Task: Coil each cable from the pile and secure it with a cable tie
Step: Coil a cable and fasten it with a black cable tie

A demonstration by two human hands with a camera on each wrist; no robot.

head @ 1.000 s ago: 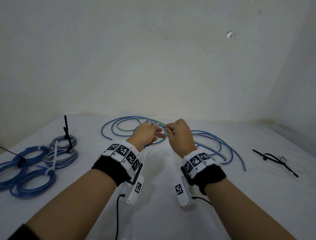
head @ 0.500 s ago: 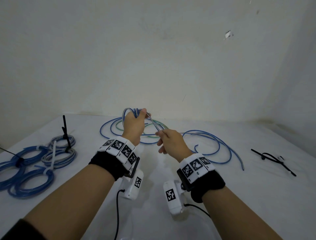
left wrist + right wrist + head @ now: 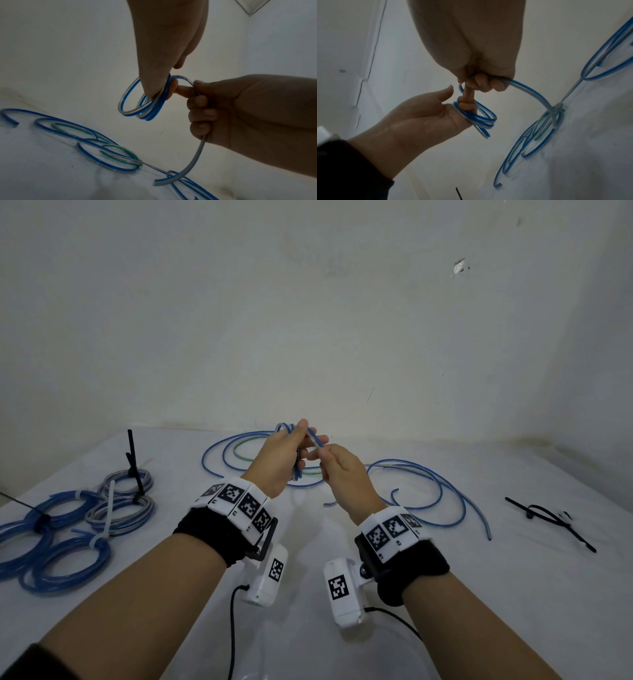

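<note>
My left hand [image 3: 301, 440] is raised over the table and holds a small coil of blue-and-clear cable [image 3: 142, 108], its fingers hooked through the loops [image 3: 481, 119]. My right hand [image 3: 325, 455] is right against it, fingers curled round the same cable's free length [image 3: 534, 93]. That tail [image 3: 197, 159] hangs from the fist down to the table, its cut end resting there. Beneath the hands, loose blue and green cables [image 3: 428, 474] sprawl in wide loops.
Several finished coils with ties [image 3: 61, 525] lie at the table's left, one with a black tie standing upright [image 3: 132, 453]. Loose black cable ties [image 3: 548, 515] lie at the right. A white wall [image 3: 308, 320] rises behind the table.
My right hand has come up and left to meet the left hand, bringing the cable onto the coil. The free length between the hands has shrunk.
</note>
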